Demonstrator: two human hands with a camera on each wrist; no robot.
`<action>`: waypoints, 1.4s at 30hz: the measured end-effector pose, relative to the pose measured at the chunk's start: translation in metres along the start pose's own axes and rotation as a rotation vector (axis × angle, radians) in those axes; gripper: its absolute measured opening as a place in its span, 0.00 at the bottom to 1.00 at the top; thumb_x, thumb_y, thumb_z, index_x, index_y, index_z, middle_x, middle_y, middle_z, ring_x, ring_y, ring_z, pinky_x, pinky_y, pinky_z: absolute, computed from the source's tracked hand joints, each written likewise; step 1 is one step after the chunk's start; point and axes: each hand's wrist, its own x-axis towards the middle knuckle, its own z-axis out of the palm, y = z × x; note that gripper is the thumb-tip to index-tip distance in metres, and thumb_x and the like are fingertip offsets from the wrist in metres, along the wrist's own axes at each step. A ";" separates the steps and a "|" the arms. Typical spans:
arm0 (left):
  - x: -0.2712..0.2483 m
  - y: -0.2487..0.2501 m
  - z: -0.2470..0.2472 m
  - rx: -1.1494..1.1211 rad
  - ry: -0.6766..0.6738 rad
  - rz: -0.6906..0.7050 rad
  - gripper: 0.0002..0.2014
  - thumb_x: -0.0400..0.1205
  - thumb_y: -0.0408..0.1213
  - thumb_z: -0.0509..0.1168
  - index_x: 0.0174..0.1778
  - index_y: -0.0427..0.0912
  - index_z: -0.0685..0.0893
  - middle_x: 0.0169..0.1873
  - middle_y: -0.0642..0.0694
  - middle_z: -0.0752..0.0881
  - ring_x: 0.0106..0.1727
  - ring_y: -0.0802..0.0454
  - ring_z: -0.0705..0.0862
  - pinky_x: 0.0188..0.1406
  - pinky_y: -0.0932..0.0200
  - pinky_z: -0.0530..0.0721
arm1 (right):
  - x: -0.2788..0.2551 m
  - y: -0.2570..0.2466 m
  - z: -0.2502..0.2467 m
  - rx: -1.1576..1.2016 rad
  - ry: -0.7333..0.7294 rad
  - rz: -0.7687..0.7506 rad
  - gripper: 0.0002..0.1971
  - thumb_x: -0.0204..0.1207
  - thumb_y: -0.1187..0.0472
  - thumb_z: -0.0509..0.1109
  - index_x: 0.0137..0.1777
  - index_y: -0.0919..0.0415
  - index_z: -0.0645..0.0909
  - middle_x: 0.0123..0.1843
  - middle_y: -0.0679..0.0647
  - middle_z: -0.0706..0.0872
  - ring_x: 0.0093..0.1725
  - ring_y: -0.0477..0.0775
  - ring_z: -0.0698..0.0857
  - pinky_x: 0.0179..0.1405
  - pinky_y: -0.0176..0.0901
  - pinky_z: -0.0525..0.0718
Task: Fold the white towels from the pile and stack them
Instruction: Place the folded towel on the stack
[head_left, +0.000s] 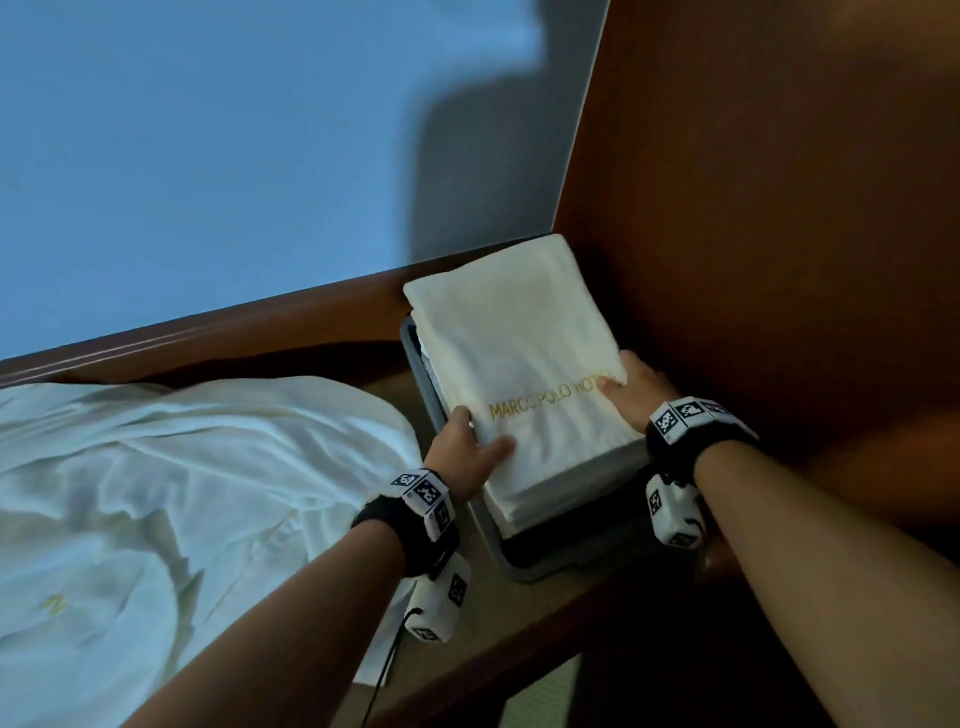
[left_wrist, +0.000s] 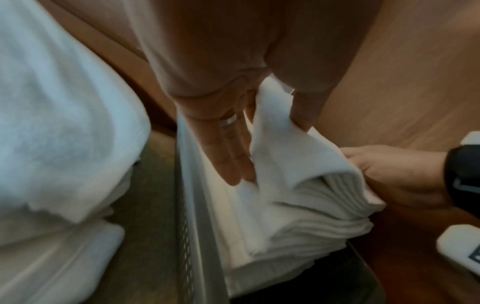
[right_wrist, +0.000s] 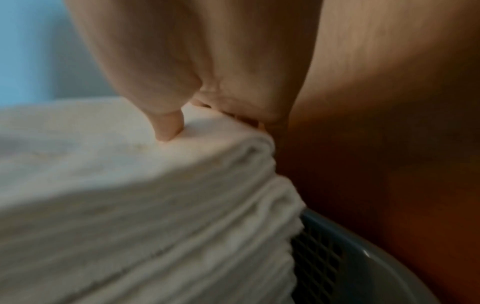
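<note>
A folded white towel (head_left: 519, 364) with gold "MARCO POLO HOTEL" lettering lies on top of a stack of folded towels (head_left: 550, 493) in a grey basket (head_left: 498, 551). My left hand (head_left: 467, 436) pinches its near left corner, thumb on top and fingers (left_wrist: 228, 156) underneath. My right hand (head_left: 634, 389) grips the towel's right edge; its thumb (right_wrist: 168, 127) presses down on top and the fingers curl at the side. In the right wrist view the stack (right_wrist: 155, 216) shows several layers above the basket's mesh wall (right_wrist: 324, 257). A loose pile of unfolded white towels (head_left: 156, 493) lies to the left.
A tall wooden panel (head_left: 779, 208) stands close against the basket's right side. A wooden rail (head_left: 260, 322) runs behind the pile, with a blue wall above it. The surface's front edge (head_left: 519, 649) is near my forearms.
</note>
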 end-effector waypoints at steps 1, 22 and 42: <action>0.002 -0.008 0.003 -0.034 -0.010 -0.042 0.31 0.71 0.59 0.76 0.61 0.41 0.79 0.58 0.45 0.88 0.55 0.46 0.89 0.54 0.41 0.89 | 0.002 0.006 0.005 -0.004 -0.030 0.015 0.18 0.85 0.52 0.64 0.70 0.59 0.73 0.68 0.61 0.82 0.64 0.66 0.82 0.59 0.51 0.78; 0.105 0.035 -0.077 1.205 0.045 0.293 0.47 0.76 0.79 0.43 0.88 0.59 0.41 0.89 0.49 0.39 0.88 0.42 0.38 0.85 0.35 0.44 | -0.020 0.002 0.040 -0.369 0.019 -0.205 0.45 0.70 0.23 0.46 0.85 0.42 0.55 0.89 0.53 0.47 0.87 0.62 0.48 0.82 0.66 0.52; 0.122 0.034 -0.095 1.171 -0.183 0.235 0.45 0.77 0.76 0.55 0.87 0.66 0.46 0.88 0.53 0.39 0.89 0.45 0.43 0.85 0.36 0.48 | -0.071 -0.015 0.060 -0.465 -0.152 -0.161 0.52 0.63 0.15 0.37 0.86 0.38 0.37 0.89 0.52 0.33 0.87 0.61 0.35 0.82 0.72 0.40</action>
